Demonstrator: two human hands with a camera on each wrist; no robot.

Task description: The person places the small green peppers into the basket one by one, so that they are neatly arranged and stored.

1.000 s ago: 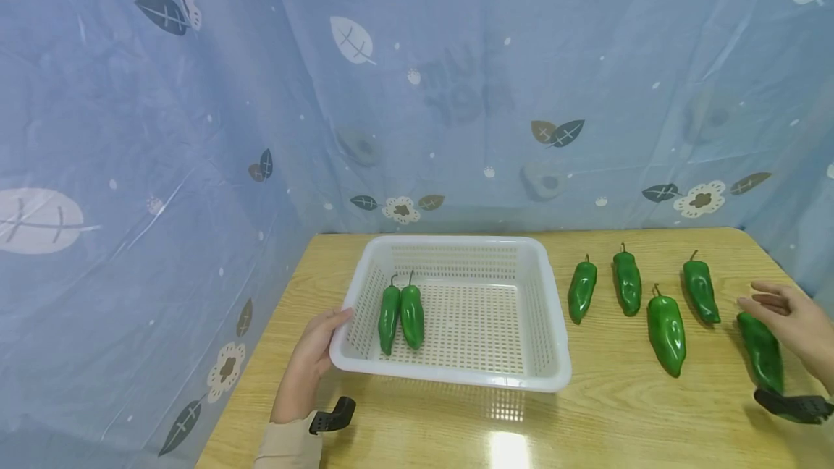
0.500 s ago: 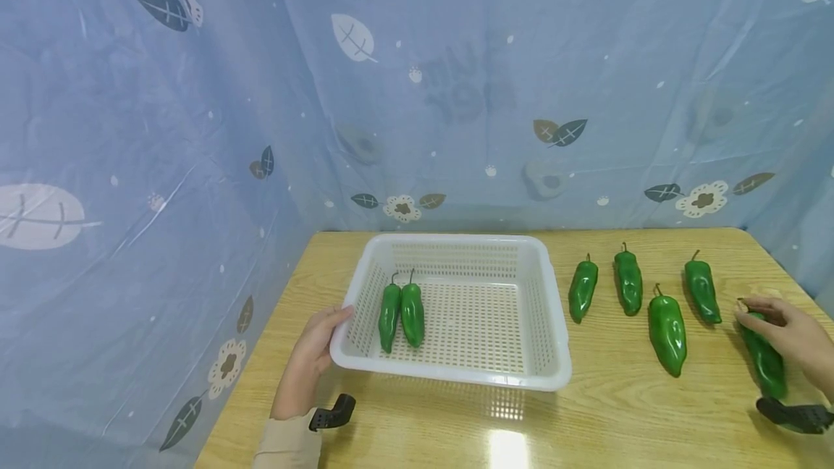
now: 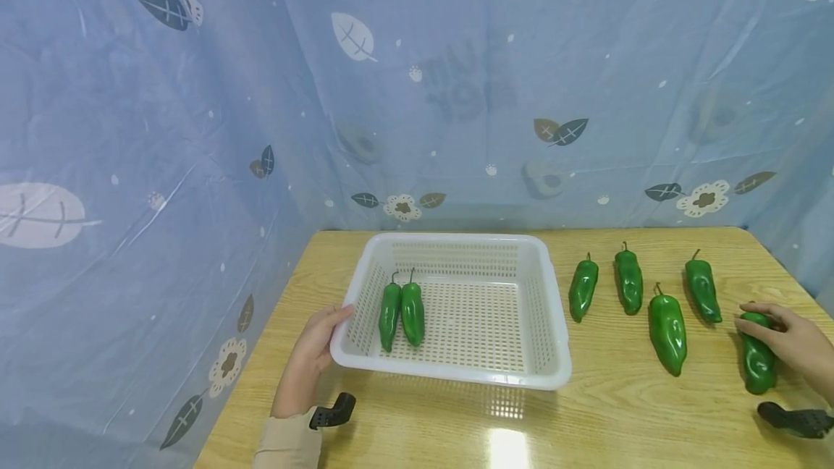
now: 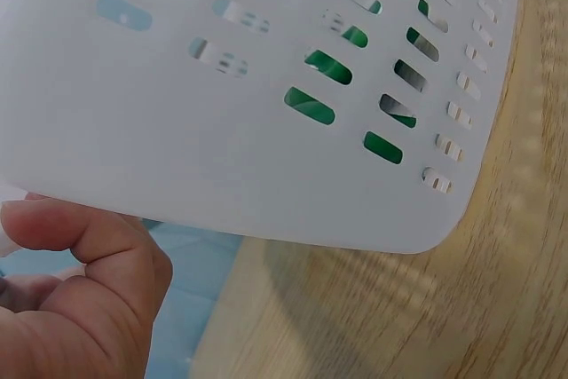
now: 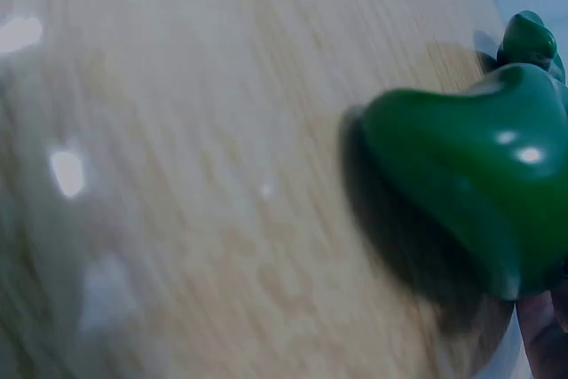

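A white plastic basket (image 3: 449, 375) with slotted walls sits on the table, its near edge tilted up. My left hand (image 3: 317, 342) grips its left rim; in the left wrist view the thumb (image 4: 49, 224) lies against the rim. Two green peppers (image 3: 389, 318) lie side by side in the basket's left part. At the far right, my right hand (image 3: 790, 339) holds another green pepper (image 3: 759, 369) by its stem end, thumb on the near side. That pepper (image 5: 470, 166) fills much of the right wrist view, where most of the hand is out of sight.
Several more green peppers (image 3: 667, 331) lie spread on the wooden table (image 3: 606, 411) between the basket and my right hand. A blue patterned sheet (image 3: 456, 93) hangs behind the table and along its left side.
My right hand has come down onto the rightmost pepper and taken hold of it; the pepper's lower end has shifted slightly. The left hand and basket have stayed in place.
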